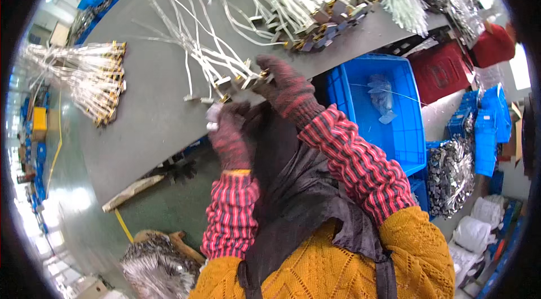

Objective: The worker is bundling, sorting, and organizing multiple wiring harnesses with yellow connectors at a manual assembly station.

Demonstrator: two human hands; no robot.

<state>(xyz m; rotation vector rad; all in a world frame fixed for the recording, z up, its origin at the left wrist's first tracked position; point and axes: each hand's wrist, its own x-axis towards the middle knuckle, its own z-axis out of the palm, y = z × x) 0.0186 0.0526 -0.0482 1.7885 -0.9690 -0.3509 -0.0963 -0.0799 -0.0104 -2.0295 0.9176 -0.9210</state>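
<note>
My right hand (287, 89), in a dark red and brown knit glove, is over the near edge of the grey table. Its fingers are closed on the connector end of a white cable (245, 68). My left hand (230, 133), gloved alike, is curled just beside it at the edge. Something small and white (213, 116) shows at its fingers; what they hold is mostly hidden. A loose spread of white cables (194, 45) with small connectors lies on the table just beyond both hands.
A bigger cable bundle (293, 0) lies farther back, and another (84, 76) at the left table end. A blue crate (403, 130) stands right of my arm, with a red container (442, 73) beyond it. A wrapped bundle (158, 265) is on the floor, lower left.
</note>
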